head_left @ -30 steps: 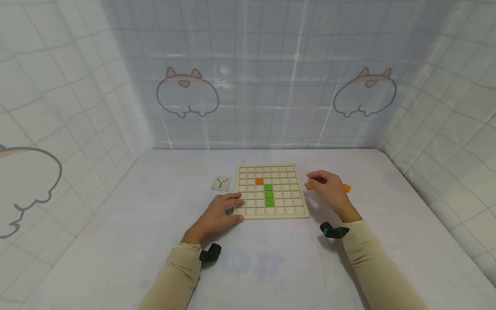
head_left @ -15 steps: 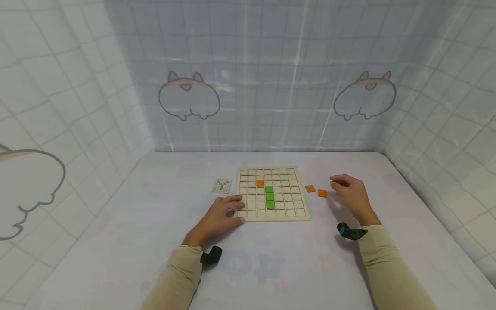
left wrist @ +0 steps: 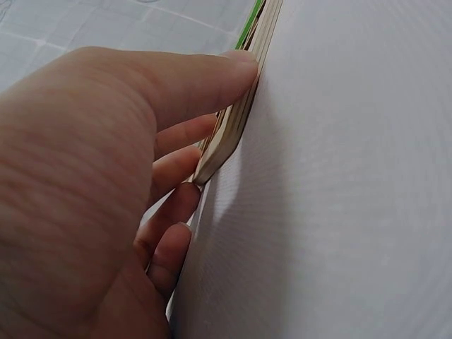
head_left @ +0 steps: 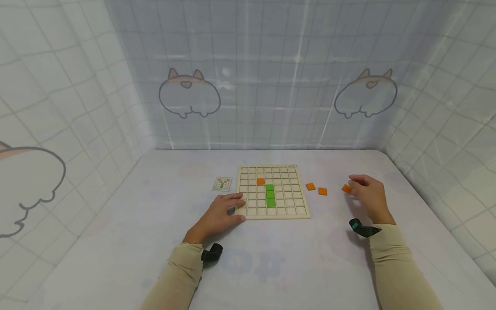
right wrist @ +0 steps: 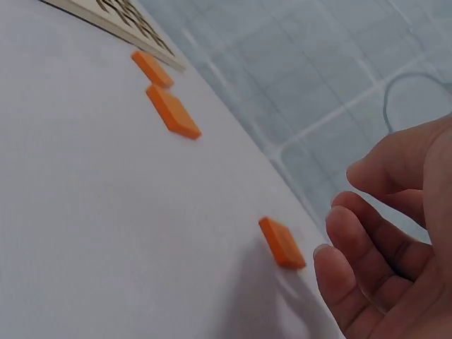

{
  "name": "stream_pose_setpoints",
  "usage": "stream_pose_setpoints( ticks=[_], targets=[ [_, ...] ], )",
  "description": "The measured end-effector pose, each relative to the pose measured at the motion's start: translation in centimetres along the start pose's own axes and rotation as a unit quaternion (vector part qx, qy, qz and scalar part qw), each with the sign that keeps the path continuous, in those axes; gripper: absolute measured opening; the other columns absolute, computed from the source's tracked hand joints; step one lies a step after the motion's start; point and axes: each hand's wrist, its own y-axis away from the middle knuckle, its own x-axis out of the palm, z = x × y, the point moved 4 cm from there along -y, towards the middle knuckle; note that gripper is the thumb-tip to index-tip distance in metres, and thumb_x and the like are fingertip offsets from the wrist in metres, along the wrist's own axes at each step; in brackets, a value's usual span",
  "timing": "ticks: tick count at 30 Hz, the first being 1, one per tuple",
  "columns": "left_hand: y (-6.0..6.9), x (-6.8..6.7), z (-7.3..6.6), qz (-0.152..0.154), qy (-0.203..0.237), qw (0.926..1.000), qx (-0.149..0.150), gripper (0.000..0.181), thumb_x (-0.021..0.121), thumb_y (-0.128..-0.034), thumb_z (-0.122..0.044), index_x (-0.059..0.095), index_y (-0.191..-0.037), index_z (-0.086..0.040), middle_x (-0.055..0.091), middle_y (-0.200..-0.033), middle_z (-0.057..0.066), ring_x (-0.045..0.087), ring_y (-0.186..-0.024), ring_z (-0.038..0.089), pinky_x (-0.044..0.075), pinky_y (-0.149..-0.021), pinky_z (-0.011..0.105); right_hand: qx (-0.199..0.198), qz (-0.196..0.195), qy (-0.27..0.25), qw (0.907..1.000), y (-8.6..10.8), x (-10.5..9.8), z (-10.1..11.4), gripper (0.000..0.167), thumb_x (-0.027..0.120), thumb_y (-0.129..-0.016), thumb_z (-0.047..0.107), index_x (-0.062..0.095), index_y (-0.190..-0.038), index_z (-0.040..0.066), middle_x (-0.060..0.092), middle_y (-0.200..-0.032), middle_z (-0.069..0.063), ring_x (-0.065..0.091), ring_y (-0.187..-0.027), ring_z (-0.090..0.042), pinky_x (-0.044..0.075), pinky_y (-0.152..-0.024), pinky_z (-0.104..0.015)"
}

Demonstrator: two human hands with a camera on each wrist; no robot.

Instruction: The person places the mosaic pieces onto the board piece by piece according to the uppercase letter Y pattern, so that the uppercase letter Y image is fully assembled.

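A pale wooden grid board lies on the table, with one orange tile and a column of green tiles set in its squares. My left hand rests at its left front corner, thumb and fingertips touching the edge. My right hand hovers at the right with fingers loosely bent and nothing between them. Beside its fingertips a loose orange tile lies on the table, apart from the fingers in the right wrist view. Two more loose orange tiles, one nearer the board and one farther right, lie between board and hand.
A small printed pattern card lies just left of the board. White tabletop surrounds everything, and tile-patterned curtains rise at the back and both sides.
My right hand has moved right, away from the loose tiles near the board, to the farthest orange tile. My left hand stays at the board's corner.
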Motion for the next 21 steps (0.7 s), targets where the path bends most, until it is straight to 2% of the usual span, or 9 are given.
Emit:
stream_pose_setpoints(
  ticks=[3, 6, 11, 16, 21],
  targets=[
    [-0.1, -0.1, 0.1, -0.001, -0.002, 1.0, 0.003, 0.048, 0.075, -0.0897, -0.03, 0.066, -0.134, -0.013, 0.047, -0.152, 0.001, 0.039, -0.135, 0.033, 0.035, -0.107, 0.052, 0.01, -0.013, -0.009, 0.9998, -0.1, -0.3, -0.4, 0.045, 0.056, -0.102, 0.034, 0.061, -0.133, 0.001, 0.06, -0.118, -0.014, 0.06, -0.087, -0.02, 0.053, -0.068, -0.022],
    [-0.1, -0.2, 0.2, -0.002, -0.004, 1.0, 0.006, 0.048, 0.075, -0.0902, -0.031, 0.066, -0.134, -0.013, 0.047, -0.152, 0.001, 0.039, -0.135, 0.033, 0.035, -0.107, 0.052, 0.019, -0.019, -0.002, 0.9996, -0.2, -0.3, -0.8, 0.044, 0.056, -0.102, 0.032, 0.061, -0.133, 0.001, 0.06, -0.119, -0.014, 0.058, -0.089, -0.019, 0.051, -0.068, -0.019],
    [0.0, -0.4, -0.1, -0.004, -0.001, 0.9998, 0.021, 0.048, 0.075, -0.0905, -0.03, 0.066, -0.134, -0.012, 0.047, -0.152, 0.004, 0.04, -0.135, 0.035, 0.034, -0.107, 0.053, 0.017, -0.015, 0.044, 0.9988, -0.3, 0.0, -1.3, 0.041, 0.056, -0.102, 0.027, 0.061, -0.133, 0.0, 0.062, -0.124, -0.019, 0.056, -0.1, -0.024, 0.048, -0.071, -0.019],
    [0.1, -0.3, -0.1, -0.001, -0.003, 0.9998, 0.019, 0.049, 0.074, -0.091, -0.031, 0.065, -0.135, -0.012, 0.046, -0.153, 0.004, 0.04, -0.135, 0.034, 0.035, -0.106, 0.053, 0.008, 0.002, 0.1, 0.9949, -0.4, 0.6, -1.6, 0.043, 0.058, -0.099, 0.022, 0.06, -0.135, -0.002, 0.061, -0.127, -0.023, 0.056, -0.111, -0.033, 0.046, -0.085, -0.035],
    [0.0, 0.1, 0.1, 0.002, -0.005, 1.0, 0.008, 0.05, 0.074, -0.0909, -0.032, 0.064, -0.135, -0.013, 0.046, -0.153, 0.002, 0.039, -0.135, 0.033, 0.036, -0.106, 0.053, 0.008, 0.014, 0.132, 0.9911, -0.2, 1.1, -1.5, 0.045, 0.057, -0.096, 0.018, 0.059, -0.135, -0.006, 0.056, -0.129, -0.027, 0.053, -0.114, -0.039, 0.045, -0.093, -0.051]
  ],
)
